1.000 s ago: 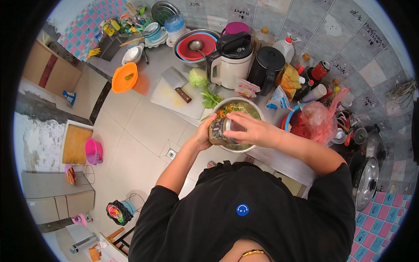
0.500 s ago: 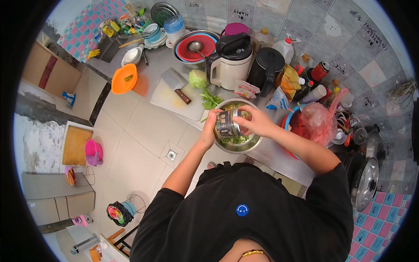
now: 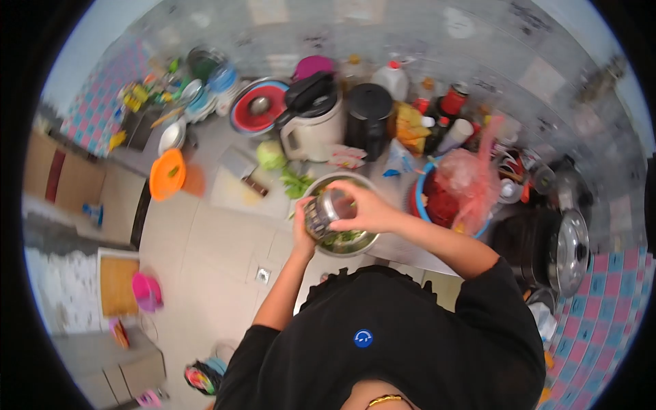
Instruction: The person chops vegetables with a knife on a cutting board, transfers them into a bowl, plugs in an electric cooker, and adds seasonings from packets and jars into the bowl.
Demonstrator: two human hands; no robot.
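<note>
My left hand [image 3: 303, 230] is closed around the body of a jar [image 3: 317, 217] with a dark printed label. Across its silver lid [image 3: 336, 203] lie the fingers and thumb of my right hand [image 3: 367, 208], gripping it from the right. The jar is tilted, lid toward the upper right, above a metal bowl [image 3: 344, 253]. Chopped greens [image 3: 347, 239] show inside the bowl below the jar. The jar's contents are hidden by its label and my fingers.
Left of the bowl, a cleaver [image 3: 240, 166] rests on a white cutting board [image 3: 225, 195] beside a cabbage [image 3: 271, 156] and leafy greens [image 3: 296, 183]. Behind stand a soymilk maker [image 3: 320, 130] and black kettle [image 3: 369, 113]. A blue-rimmed basin [image 3: 421, 198] holds a pink plastic bag [image 3: 468, 174].
The whole view has swung, so the counter items sit further left. The jar is tipped differently, with more of its lid facing me. Both hands keep hold of it.
</note>
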